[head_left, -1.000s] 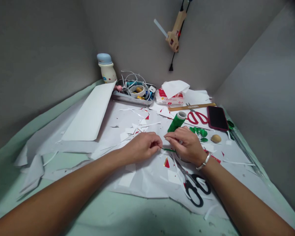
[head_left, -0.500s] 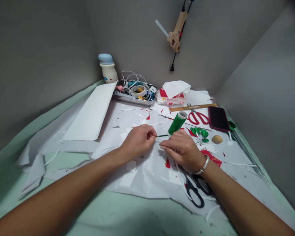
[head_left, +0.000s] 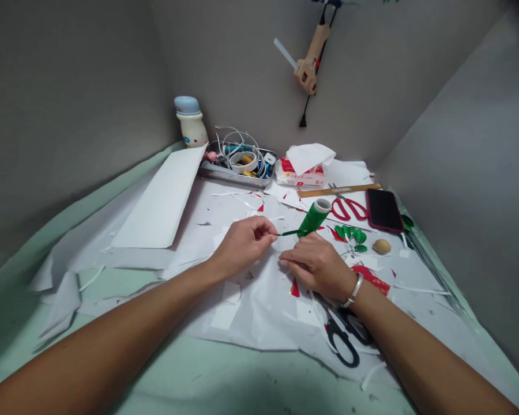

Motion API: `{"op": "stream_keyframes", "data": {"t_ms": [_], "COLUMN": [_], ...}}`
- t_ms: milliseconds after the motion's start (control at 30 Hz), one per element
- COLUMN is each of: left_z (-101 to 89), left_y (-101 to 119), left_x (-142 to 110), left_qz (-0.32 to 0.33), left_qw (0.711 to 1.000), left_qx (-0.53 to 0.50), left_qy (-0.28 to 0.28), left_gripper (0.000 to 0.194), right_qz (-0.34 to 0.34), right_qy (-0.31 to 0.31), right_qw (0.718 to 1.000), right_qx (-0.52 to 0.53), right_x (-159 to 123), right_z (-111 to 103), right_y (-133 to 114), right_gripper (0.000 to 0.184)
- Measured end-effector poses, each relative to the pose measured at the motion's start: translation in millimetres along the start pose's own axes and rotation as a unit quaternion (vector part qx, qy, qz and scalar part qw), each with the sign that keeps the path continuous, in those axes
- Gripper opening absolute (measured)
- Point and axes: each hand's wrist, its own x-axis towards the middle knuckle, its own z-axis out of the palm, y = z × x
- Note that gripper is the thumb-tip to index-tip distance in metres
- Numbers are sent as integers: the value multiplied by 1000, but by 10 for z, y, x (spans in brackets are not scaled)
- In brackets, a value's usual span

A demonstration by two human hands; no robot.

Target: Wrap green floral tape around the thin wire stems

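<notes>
My left hand (head_left: 251, 239) is closed in a pinch on the near end of a thin dark green strip (head_left: 290, 232), which runs right toward the spool. My right hand (head_left: 318, 262), with a silver bracelet at the wrist, is bent with its fingers together. What its fingertips hold, if anything, is hidden. Just behind it a spool of green thread (head_left: 315, 217) leans to the right. Green oval leaf-like pieces (head_left: 350, 235) lie to the right of the spool. Black-handled scissors (head_left: 342, 340) rest partly under my right wrist.
White paper with scraps covers the table. Behind are a metal tray (head_left: 225, 174) of cords and spools, a tissue pack (head_left: 300, 174), red-handled scissors (head_left: 348, 208) and a phone (head_left: 384, 210). A folded white card (head_left: 160, 202) stands left. A glue gun (head_left: 312, 60) hangs on the wall.
The green strip has turned slightly upward at its right end, and more of it shows. The spool sits a little farther right. Both hands have hardly moved.
</notes>
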Motion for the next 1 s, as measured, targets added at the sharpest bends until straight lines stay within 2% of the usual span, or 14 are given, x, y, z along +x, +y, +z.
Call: {"op": "stream_keyframes", "data": {"t_ms": [67,167,267,367,467,533,633,733,800,867,933,1000], "left_z": [18,48,56,30,-3,-14,-6,23,45,59,59,44], "left_y": [-31,-38,2,49,61,45,-4,-51,-61,-43,-2,47], "left_x": [-5,-37,-69,-71,-39,-14,9,2,-18,-42,-63,-70], "left_qz": [19,57,88,79,36,16,-3,16,52,90,113,101], "left_qw": [998,991,984,981,984,989,999,999,994,986,979,979], "left_qx": [65,107,69,-11,-87,-100,-45,44,92,105,80,29], "left_qy": [12,-52,-139,-175,-151,-106,-23,-2,-35,-93,-149,-174], "left_gripper": [11,13,13,10,11,13,12,11,13,14,15,13], "right_qz": [-12,6,57,93,82,53,10,-11,0,30,64,91], "right_qy": [16,68,109,103,68,40,4,21,50,78,103,109], "right_qw": [1000,998,992,988,992,997,1000,999,999,996,992,988], "right_qx": [-21,-13,22,66,65,41,1,-23,-16,5,35,66], "right_x": [0,4,10,10,6,4,3,3,5,7,9,9], "right_z": [-34,-92,-109,-72,-20,0,-10,-58,-92,-111,-108,-85], "right_y": [-38,-25,50,126,139,101,8,-58,-58,-19,45,111], "right_gripper": [18,18,17,17,16,17,19,20,19,19,18,18]}}
